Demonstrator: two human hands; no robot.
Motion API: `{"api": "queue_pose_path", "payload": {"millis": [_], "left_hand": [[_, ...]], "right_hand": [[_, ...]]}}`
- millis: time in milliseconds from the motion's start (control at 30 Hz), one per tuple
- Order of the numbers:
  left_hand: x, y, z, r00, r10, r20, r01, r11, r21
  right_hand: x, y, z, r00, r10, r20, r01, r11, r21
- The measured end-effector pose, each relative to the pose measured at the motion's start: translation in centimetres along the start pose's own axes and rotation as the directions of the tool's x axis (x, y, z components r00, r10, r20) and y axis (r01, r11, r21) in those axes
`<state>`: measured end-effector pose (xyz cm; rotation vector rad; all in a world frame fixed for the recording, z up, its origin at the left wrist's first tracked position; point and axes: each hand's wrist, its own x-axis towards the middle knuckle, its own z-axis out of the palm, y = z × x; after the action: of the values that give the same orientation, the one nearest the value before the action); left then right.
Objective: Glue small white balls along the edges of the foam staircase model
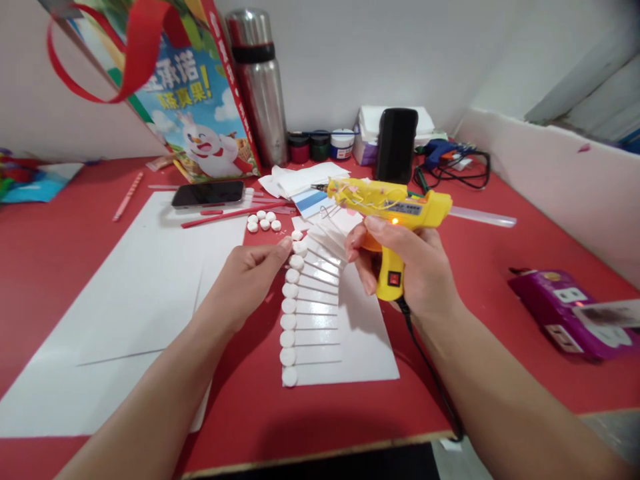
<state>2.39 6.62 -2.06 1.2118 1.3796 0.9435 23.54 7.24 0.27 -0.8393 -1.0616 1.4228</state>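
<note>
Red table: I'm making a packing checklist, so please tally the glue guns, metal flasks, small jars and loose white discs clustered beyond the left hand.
Glue gun: 1
Metal flask: 1
Small jars: 3
Loose white discs: 6
Total: 11

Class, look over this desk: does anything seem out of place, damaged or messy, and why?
Yes: the yellow glue gun in the right hand looks messy. Thin, tangled strands and small scraps cling to its barrel, which is odd on an otherwise smooth casing. Nothing looks clearly spilled.
</note>
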Motion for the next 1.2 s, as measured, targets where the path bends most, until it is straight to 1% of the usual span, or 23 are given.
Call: {"api": "queue_pose_path", "payload": {"millis": [67, 133, 233, 300, 367, 400, 433, 500, 533, 633, 700, 733, 767, 833, 867, 933, 1000, 1067, 1200], "left_hand": [[0.0, 0.0, 0.0, 1.000, -0.019, -0.008, 0.019, 1.000, -0.008], [0.1, 0.0, -0.1, 0.999, -0.038, -0.012, 0.038, 0.998, -0.055], [0.5, -0.1, -0.3, 0.995, -0.093, -0.019, 0.090, 0.989, -0.120], [0.9, -0.2, -0.6, 0.993, -0.109, -0.050, 0.105, 0.991, -0.081], [1.2, -0.4, -1.3, 0.991, -0.054, -0.123, 0.061, 0.996, 0.059], [1.4, -0.5, -1.7, 0.985, 0.002, -0.171, 0.025, 0.988, 0.151], [1.5, -0.5, -2.2, 0.974, 0.066, -0.218, -0.010, 0.968, 0.251], [1.5, -0.1, -3.4, 0.934, 0.185, -0.306, -0.052, 0.917, 0.395], [1.5, 0.3, -4.0, 0.916, 0.242, -0.321, -0.074, 0.886, 0.458], [1.4, 2.4, -5.3, 0.906, 0.326, -0.271, -0.095, 0.778, 0.620], [2.0, 3.6, -5.6, 0.900, 0.384, -0.206, -0.120, 0.671, 0.732], [2.5, 4.0, -5.6, 0.907, 0.390, -0.161, -0.132, 0.624, 0.770], [3.2, 4.0, -5.5, 0.924, 0.363, -0.118, -0.128, 0.586, 0.800], [4.8, 3.4, -5.2, 0.938, 0.333, -0.096, -0.090, 0.502, 0.860], [5.6, 2.8, -5.0, 0.949, 0.304, -0.082, -0.077, 0.477, 0.876], [6.7, 1.6, -4.7, 0.952, 0.295, -0.081, -0.064, 0.451, 0.890], [7.3, 0.6, -4.4, 0.940, 0.329, -0.090, -0.070, 0.443, 0.894], [7.5, 0.0, -4.2, 0.931, 0.357, -0.084, -0.091, 0.446, 0.891], [7.7, -0.6, -4.1, 0.924, 0.375, -0.068, -0.116, 0.445, 0.888]], "right_hand": [[0.0, 0.0, -0.2, 1.000, -0.001, 0.019, 0.001, 1.000, -0.007], [-0.1, -0.1, -0.4, 0.999, 0.000, 0.041, 0.000, 1.000, -0.011], [-0.1, -0.4, -0.6, 0.999, -0.012, 0.033, 0.012, 1.000, -0.003], [-0.1, -0.5, -0.7, 0.999, -0.034, 0.017, 0.034, 0.999, 0.009], [0.0, -0.5, -0.8, 0.999, -0.051, 0.014, 0.051, 0.999, 0.016], [0.1, -0.4, -0.8, 0.998, -0.057, 0.013, 0.057, 0.998, 0.019], [0.1, -0.4, -0.8, 0.998, -0.060, 0.012, 0.060, 0.998, 0.023], [0.1, -0.2, -0.8, 0.998, -0.067, 0.005, 0.066, 0.997, 0.038], [0.1, -0.2, -0.8, 0.998, -0.070, 0.000, 0.070, 0.997, 0.046], [-0.1, -0.3, -0.7, 0.997, -0.078, -0.016, 0.079, 0.995, 0.059], [-0.2, -0.5, -0.7, 0.997, -0.074, -0.025, 0.075, 0.995, 0.059], [-0.2, -0.6, -0.6, 0.997, -0.072, -0.025, 0.074, 0.995, 0.061], [-0.3, -0.6, -0.6, 0.997, -0.073, -0.028, 0.075, 0.995, 0.065], [-0.2, -0.5, -0.6, 0.996, -0.082, -0.033, 0.084, 0.994, 0.077], [-0.2, -0.5, -0.6, 0.996, -0.087, -0.032, 0.090, 0.993, 0.082], [-0.1, -0.3, -0.6, 0.995, -0.095, -0.025, 0.097, 0.992, 0.083], [0.0, -0.2, -0.7, 0.996, -0.092, -0.013, 0.092, 0.993, 0.070], [0.0, -0.2, -0.6, 0.997, -0.080, -0.014, 0.081, 0.995, 0.057], [0.0, -0.2, -0.5, 0.997, -0.075, -0.014, 0.076, 0.996, 0.053]]}}
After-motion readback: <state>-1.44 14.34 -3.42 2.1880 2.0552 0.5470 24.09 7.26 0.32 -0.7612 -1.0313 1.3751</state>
